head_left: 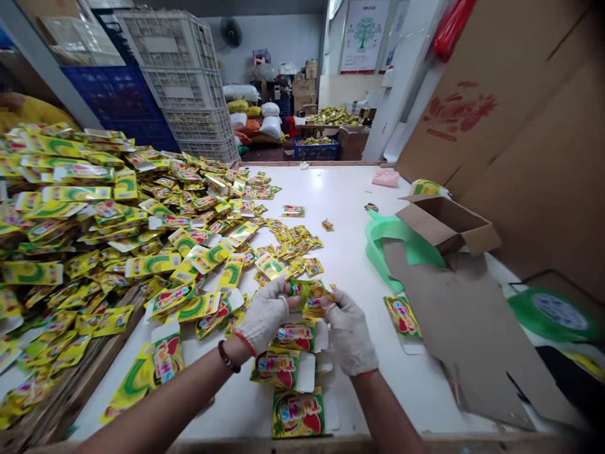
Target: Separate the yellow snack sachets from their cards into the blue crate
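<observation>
My left hand (265,317), in a white glove with bare fingertips, pinches a small green and yellow candy box (299,287). Opposite it, my right hand (352,333), gloved alike, has its fingers closed on yellow candy sachets (316,307) at the box's right end. How far the sachets sit inside the box cannot be made out. Below my hands, several printed candy boxes with open white flaps lie in a column, the nearest box (299,413) by the table's front edge. Loose candy sachets (295,243) lie just beyond my hands.
A large heap of boxes and sachets (94,214) covers the left side, along a wooden strip (94,372). At right are a green plastic scoop (378,246), an open carton (444,221), a cardboard sheet (477,334) and one candy box (403,316). Stacked crates (182,82) stand behind.
</observation>
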Motion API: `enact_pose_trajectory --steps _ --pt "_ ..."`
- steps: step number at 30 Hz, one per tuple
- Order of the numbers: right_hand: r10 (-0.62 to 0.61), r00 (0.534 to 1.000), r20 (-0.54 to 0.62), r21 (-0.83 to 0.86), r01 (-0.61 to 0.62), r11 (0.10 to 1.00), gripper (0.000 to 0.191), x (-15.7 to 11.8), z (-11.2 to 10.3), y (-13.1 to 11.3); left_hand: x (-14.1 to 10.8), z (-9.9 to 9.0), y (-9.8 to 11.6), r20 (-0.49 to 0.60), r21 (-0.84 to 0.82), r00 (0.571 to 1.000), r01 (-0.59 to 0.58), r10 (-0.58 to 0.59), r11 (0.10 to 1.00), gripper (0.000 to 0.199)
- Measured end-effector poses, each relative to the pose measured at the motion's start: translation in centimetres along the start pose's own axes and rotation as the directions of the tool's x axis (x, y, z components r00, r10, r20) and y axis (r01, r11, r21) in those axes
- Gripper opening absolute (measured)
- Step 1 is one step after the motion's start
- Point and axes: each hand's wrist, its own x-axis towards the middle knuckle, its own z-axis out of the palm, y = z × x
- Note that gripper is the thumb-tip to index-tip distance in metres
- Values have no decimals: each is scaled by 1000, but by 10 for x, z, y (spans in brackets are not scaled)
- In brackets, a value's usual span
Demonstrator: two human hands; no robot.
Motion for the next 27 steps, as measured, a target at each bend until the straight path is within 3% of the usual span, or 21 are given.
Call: enact_pose_trajectory --steps 3,5,10,13,15,17,18,20,22,23,25,27 --pt "-35 992 -125 -33 31 999 27 1 3 7 -5 24 -7 66 -118 998 10 -2 993 30" --pt "-52 985 -164 -78 40 996 28 2 -5 9 -7 34 -6 139 -88 990 41 -29 995 32" --pt "-93 991 -102 -192 72 979 34 -4 -40 2 1 55 -5 355 111 935 -11 -30 994 36" --pt "-106 994 -28 -193 98 976 35 -14 -70 0 10 75 -15 513 325 851 -74 -111 943 33" --pt "-79 989 -124 -197 53 979 31 -24 -96 2 18 93 -22 607 552 784 -303 -126 777 29" --pt "-62 948 -312 -183 3 983 30 -37 -124 4 28 115 -28 700 641 710 -578 -76 505 19" --pt "-51 920 -388 -155 -11 988 31 -43 -138 5 35 128 -31 765 612 642 -705 -45 358 18" --pt "-13 883 -470 -61 -18 998 31 -55 -163 5 49 156 -38 894 448 446 -890 -46 87 31" --pt "36 860 -509 16 -32 999 30 -65 -180 4 63 182 -45 956 253 268 -959 -121 -129 34" --pt "58 850 -524 35 -46 998 29 -68 -185 3 68 192 -49 962 192 224 -961 -154 -201 33" --pt "76 832 -550 25 -74 997 29 -72 -189 3 77 205 -54 958 180 225 -955 -179 -236 28" --pt "59 827 -559 -39 -97 994 30 -71 -186 5 81 205 -55 951 198 248 -948 -186 -251 33"
